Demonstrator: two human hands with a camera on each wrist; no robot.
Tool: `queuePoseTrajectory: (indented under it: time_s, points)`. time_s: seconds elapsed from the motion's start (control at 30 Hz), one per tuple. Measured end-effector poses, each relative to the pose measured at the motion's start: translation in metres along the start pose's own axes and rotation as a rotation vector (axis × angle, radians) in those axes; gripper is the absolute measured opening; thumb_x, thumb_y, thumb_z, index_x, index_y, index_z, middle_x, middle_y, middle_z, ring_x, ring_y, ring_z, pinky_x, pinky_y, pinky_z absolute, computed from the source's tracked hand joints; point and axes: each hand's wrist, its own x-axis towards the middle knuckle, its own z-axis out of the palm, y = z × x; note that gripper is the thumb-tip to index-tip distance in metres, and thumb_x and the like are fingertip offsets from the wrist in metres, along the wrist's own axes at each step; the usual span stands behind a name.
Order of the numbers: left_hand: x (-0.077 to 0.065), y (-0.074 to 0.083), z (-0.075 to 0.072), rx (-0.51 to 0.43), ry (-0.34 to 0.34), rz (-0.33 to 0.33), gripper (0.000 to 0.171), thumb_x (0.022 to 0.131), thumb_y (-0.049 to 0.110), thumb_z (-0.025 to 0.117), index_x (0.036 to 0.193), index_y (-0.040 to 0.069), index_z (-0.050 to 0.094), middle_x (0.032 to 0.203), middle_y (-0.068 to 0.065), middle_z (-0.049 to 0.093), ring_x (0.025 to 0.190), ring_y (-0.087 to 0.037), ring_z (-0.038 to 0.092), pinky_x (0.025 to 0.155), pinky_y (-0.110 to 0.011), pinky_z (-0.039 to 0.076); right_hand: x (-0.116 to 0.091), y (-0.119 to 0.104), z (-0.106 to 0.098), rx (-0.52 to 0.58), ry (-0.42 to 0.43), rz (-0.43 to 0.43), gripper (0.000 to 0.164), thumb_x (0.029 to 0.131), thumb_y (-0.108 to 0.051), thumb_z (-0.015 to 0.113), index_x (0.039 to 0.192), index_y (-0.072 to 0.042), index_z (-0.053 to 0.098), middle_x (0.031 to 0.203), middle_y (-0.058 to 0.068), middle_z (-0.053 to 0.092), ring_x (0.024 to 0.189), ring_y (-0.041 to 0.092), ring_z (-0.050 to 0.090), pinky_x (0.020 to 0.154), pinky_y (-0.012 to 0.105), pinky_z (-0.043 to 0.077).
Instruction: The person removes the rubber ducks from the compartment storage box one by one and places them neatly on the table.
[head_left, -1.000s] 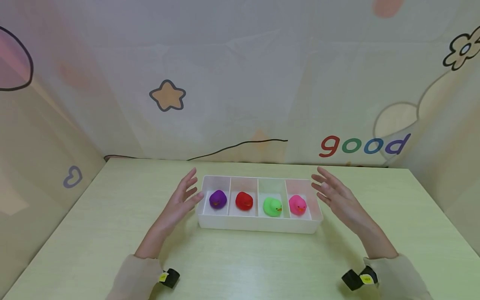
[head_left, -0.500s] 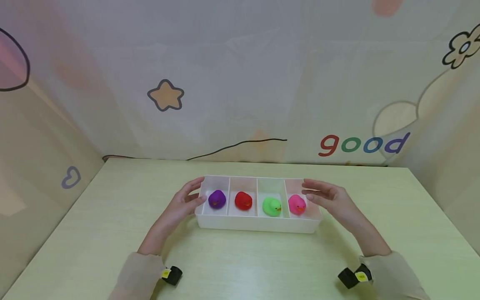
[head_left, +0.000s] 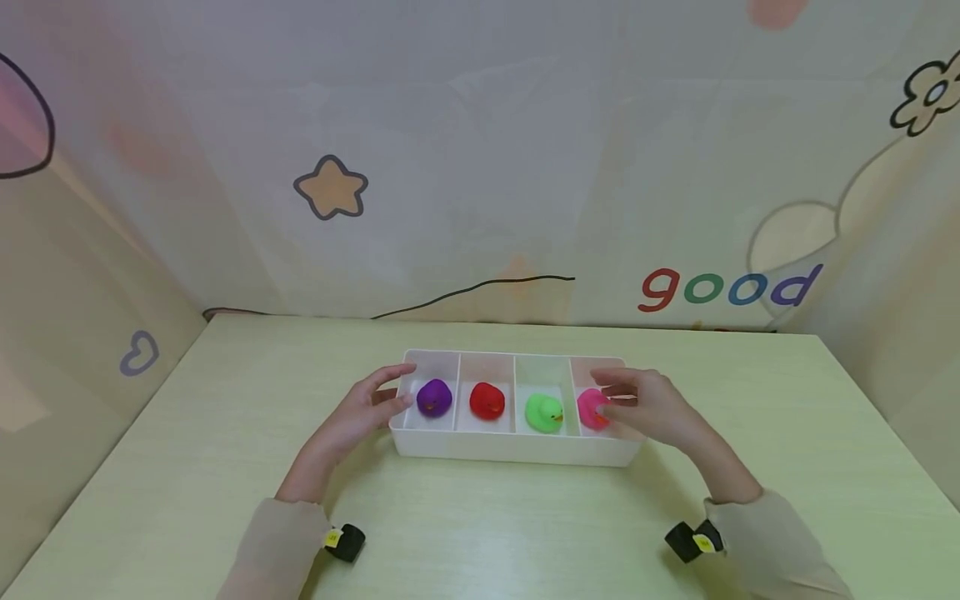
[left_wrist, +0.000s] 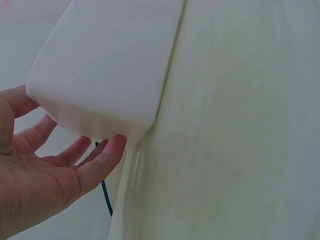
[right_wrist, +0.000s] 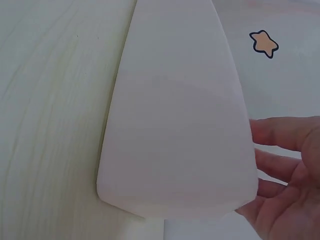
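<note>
A long white divided box (head_left: 513, 450) lies across the table. Its compartments hold a purple duck (head_left: 434, 399), a red duck (head_left: 487, 402), a green duck (head_left: 543, 414) and a pink duck (head_left: 591, 408). My left hand (head_left: 369, 408) grips the box's left end, fingers curved about the rim; in the left wrist view, several fingertips (left_wrist: 116, 145) meet the outer end wall. At the opposite end, my right hand (head_left: 652, 406) reaches over the rim into the last compartment. Its thumb and fingers overlap the right side of the pink duck. In the right wrist view, the box wall hides the fingertips.
The pale wooden table (head_left: 480, 533) extends in front of the box and to both sides. A printed cloth (head_left: 480, 167) with a star and the word "good" hangs behind. Each forearm wears a small black wrist camera (head_left: 347, 542).
My right hand has moved left and inward, from beside the box to the pink duck. My left hand has come in against the left end. The ducks stay in their compartments.
</note>
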Motion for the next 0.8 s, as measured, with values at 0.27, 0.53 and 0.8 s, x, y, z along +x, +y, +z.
queuePoseTrajectory:
  time_s: [0.27,0.53,0.8]
  points:
    - [0.0,0.002,-0.001,-0.007,-0.02,0.01,0.053,0.089,0.019,0.059,0.137,0.011,0.038,0.145,-0.012,0.027,0.126,-0.036,0.036,0.093,-0.047,0.042,0.007,-0.015,0.01,-0.31,-0.056,0.01,0.041,0.075,-0.005,0.072,0.113,0.005,0.059,0.099,0.016,0.062,0.089,0.029,0.055,0.069,0.034,0.053]
    - [0.002,-0.001,0.0,-0.046,-0.021,0.013,0.054,0.089,0.018,0.059,0.137,0.009,0.038,0.145,-0.011,0.027,0.126,-0.036,0.035,0.091,-0.045,0.045,0.013,-0.024,0.019,-0.489,-0.069,0.06,0.032,0.068,-0.003,0.077,0.098,0.002,0.065,0.085,0.01,0.064,0.077,0.021,0.056,0.07,0.036,0.053]
    - [0.001,-0.001,0.0,-0.057,-0.014,0.006,0.053,0.089,0.017,0.059,0.137,0.009,0.038,0.145,-0.012,0.027,0.126,-0.037,0.036,0.09,-0.045,0.045,0.019,-0.03,0.023,-0.586,-0.067,0.067,0.024,0.068,-0.001,0.076,0.09,0.001,0.066,0.075,0.008,0.062,0.066,0.018,0.052,0.063,0.03,0.051]
